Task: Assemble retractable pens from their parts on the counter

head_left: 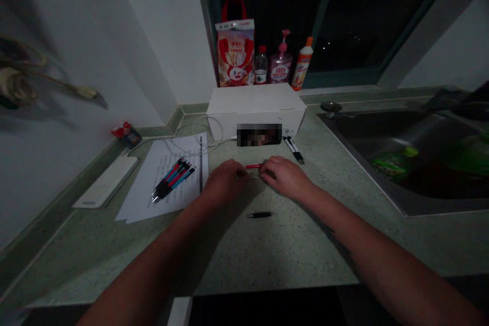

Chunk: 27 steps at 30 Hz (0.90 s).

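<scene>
Our left hand (pixel 226 182) and right hand (pixel 284 175) flank the red pen piece (pixel 252 166), the black pen (pixel 261 215) nearer; how closed each grip is, or what it holds, we cannot tell. A nudge could roll either away.

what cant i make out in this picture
All in the head view:
Red piece: right end hidden by the right hand.
Left hand: too shadowed to judge its grip.
Phone: screen covered by pixelation.
Paper: print too small to read, partly covered by pens.
Sink: right side cut off by the picture's edge.
</scene>
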Available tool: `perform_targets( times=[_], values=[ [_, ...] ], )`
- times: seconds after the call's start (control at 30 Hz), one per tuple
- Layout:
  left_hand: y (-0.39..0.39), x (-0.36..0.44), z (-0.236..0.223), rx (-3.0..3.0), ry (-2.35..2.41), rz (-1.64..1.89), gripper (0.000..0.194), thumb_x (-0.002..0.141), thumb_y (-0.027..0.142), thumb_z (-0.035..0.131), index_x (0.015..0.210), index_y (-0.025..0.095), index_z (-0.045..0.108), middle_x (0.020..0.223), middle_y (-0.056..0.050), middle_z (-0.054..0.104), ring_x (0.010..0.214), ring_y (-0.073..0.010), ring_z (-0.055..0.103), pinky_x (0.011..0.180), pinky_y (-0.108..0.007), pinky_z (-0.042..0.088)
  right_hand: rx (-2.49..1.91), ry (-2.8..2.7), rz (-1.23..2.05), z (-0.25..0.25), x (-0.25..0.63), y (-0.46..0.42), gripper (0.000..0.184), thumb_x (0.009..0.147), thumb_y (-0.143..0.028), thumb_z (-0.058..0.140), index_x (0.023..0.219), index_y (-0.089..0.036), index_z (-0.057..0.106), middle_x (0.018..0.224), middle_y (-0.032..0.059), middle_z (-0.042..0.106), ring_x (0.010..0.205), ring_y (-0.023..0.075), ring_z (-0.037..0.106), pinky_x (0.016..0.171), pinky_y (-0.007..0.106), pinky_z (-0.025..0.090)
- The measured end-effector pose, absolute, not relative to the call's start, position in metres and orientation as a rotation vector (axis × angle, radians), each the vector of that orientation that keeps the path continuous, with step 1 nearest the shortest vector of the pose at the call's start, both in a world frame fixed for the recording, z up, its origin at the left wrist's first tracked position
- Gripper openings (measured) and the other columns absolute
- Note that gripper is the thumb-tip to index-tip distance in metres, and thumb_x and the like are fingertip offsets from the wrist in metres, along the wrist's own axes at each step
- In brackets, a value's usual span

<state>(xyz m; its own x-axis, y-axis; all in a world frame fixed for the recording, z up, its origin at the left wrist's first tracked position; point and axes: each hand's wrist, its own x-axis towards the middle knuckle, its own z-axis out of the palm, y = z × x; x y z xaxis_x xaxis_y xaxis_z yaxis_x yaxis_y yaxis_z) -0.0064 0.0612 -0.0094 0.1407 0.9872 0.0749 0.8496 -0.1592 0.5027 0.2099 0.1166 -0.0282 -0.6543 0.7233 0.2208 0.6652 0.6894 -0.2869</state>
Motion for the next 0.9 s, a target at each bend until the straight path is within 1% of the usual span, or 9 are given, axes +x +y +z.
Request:
perform_targets(
  times=[0.1,0.17,0.23,0.3,0.43,0.53,0.63,0.73,0.9],
  values=[
    [0.049,-0.001,0.003,2.08,1.447,0.312,0.018,0.084,0.035,0.074,0.09,0.019,0.073,0.09,-0.003,0.072,0.079,-0.0194,0.064,0.069,-0.029,0.045,-1.126,-2.543,0.249,-0.023,0.213,0.116,0.013,0.099,-0.024,0.062,0.098,-0.017,0.073,0.098,0.0093,0.07,0.098,0.0242,0.063,0.087,0.035,0.046],
    [0.042,0.002,0.007,2.164,1.294,0.166,0.024,0.079,0.039,0.08,0.089,0.018,0.073,0.093,-0.004,0.072,0.082,-0.0211,0.065,0.07,-0.03,0.045,-1.128,-2.522,0.245,-0.022,0.214,0.117,0.014,0.1,-0.024,0.061,0.098,-0.018,0.073,0.099,0.0088,0.07,0.098,0.0236,0.063,0.088,0.035,0.046],
    [0.037,0.005,0.007,2.23,1.249,0.088,0.025,0.077,0.039,0.081,0.088,0.018,0.073,0.095,-0.005,0.072,0.085,-0.0225,0.065,0.071,-0.03,0.045,-1.131,-2.512,0.245,-0.023,0.214,0.118,0.014,0.099,-0.024,0.061,0.098,-0.018,0.073,0.099,0.0086,0.07,0.097,0.0231,0.063,0.087,0.034,0.045],
    [0.036,0.006,0.004,2.268,1.264,0.089,0.016,0.08,0.033,0.079,0.087,0.019,0.073,0.094,-0.005,0.072,0.084,-0.0226,0.065,0.071,-0.03,0.045,-1.125,-2.511,0.254,-0.023,0.214,0.118,0.013,0.099,-0.024,0.061,0.097,-0.018,0.073,0.098,0.0087,0.07,0.097,0.0232,0.063,0.088,0.034,0.045],
    [0.039,0.005,-0.003,2.279,1.342,0.202,0.011,0.087,0.031,0.069,0.086,0.02,0.072,0.089,-0.006,0.073,0.078,-0.0222,0.065,0.068,-0.031,0.045,-1.077,-2.492,0.361,-0.021,0.213,0.115,0.013,0.099,-0.024,0.061,0.097,-0.018,0.073,0.097,0.0087,0.071,0.096,0.0227,0.064,0.086,0.034,0.045],
    [0.046,0.004,-0.006,2.166,1.553,0.32,0.016,0.092,0.031,0.061,0.098,0.021,0.072,0.09,-0.007,0.075,0.077,-0.0221,0.066,0.069,-0.032,0.046,-1.018,-2.449,0.588,-0.021,0.21,0.112,0.015,0.099,-0.027,0.062,0.096,-0.019,0.074,0.093,0.0062,0.073,0.087,0.0194,0.065,0.079,0.031,0.045],
    [0.052,0.003,-0.008,2.046,1.691,0.468,0.018,0.093,0.028,0.06,0.104,0.02,0.072,0.093,-0.006,0.076,0.08,-0.0211,0.067,0.073,-0.031,0.048,-0.978,-2.361,0.853,-0.024,0.207,0.11,0.011,0.097,-0.026,0.065,0.098,-0.02,0.075,0.088,0.0028,0.074,0.077,0.0162,0.064,0.071,0.028,0.044],
    [0.055,0.002,-0.01,1.987,1.681,0.646,0.02,0.092,0.024,0.063,0.107,0.021,0.074,0.096,-0.006,0.077,0.082,-0.0199,0.067,0.076,-0.031,0.05,-1.008,-2.251,0.965,-0.027,0.206,0.111,0.011,0.095,-0.026,0.067,0.097,-0.019,0.075,0.084,0.0017,0.074,0.074,0.0158,0.064,0.068,0.027,0.043],
    [0.057,0.001,-0.013,1.955,1.69,0.805,0.023,0.091,0.019,0.063,0.108,0.021,0.077,0.099,-0.006,0.078,0.087,-0.0208,0.069,0.082,-0.034,0.052,-1.067,-2.159,1.01,-0.025,0.207,0.114,0.032,0.101,-0.034,0.055,0.076,-0.019,0.068,0.069,0.0005,0.067,0.066,0.0153,0.06,0.064,0.027,0.042]
  ],
)
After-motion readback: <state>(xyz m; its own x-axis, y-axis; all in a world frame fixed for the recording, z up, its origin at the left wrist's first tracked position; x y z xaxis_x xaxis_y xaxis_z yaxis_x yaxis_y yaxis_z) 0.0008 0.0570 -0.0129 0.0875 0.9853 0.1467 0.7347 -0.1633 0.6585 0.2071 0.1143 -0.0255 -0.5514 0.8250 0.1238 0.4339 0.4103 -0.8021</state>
